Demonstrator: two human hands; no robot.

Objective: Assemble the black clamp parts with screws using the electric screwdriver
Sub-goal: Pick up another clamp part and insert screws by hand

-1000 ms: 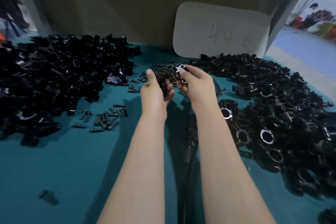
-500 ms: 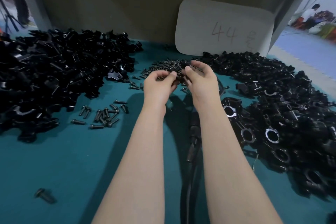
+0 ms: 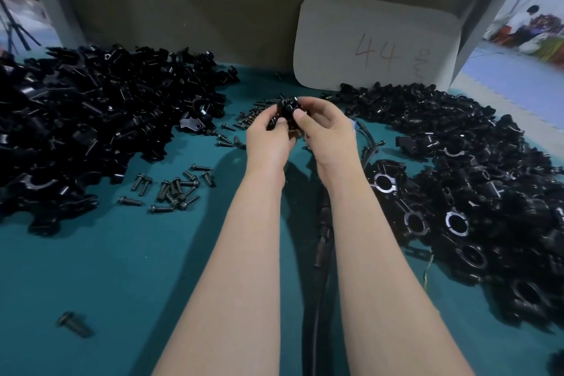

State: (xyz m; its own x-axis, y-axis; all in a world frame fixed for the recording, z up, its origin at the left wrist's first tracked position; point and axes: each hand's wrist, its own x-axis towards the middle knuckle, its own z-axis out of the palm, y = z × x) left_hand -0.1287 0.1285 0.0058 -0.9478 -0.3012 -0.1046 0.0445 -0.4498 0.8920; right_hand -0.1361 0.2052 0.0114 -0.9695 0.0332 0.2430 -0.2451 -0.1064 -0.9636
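Both hands meet at the middle of the teal table over a small heap of screws [image 3: 259, 110]. My left hand [image 3: 268, 140] and my right hand [image 3: 326, 134] together hold one black clamp part [image 3: 288, 111], pinched between thumbs and fingertips. A big pile of loose black clamp halves [image 3: 91, 119] fills the left side. On the right lies a pile of assembled clamps [image 3: 473, 186] with round bores. The electric screwdriver [image 3: 323, 223] lies on the table between my forearms, its cable running toward me.
A scatter of longer screws [image 3: 174, 186] lies left of my left forearm, and a single screw [image 3: 73, 323] sits near the front left. A white card marked "44" [image 3: 378, 46] leans on the back wall. A person sits far off at the right.
My hands have closed in on each other and lifted slightly over the screw heap, both thumbs now on the clamp part. The view has shifted a little.
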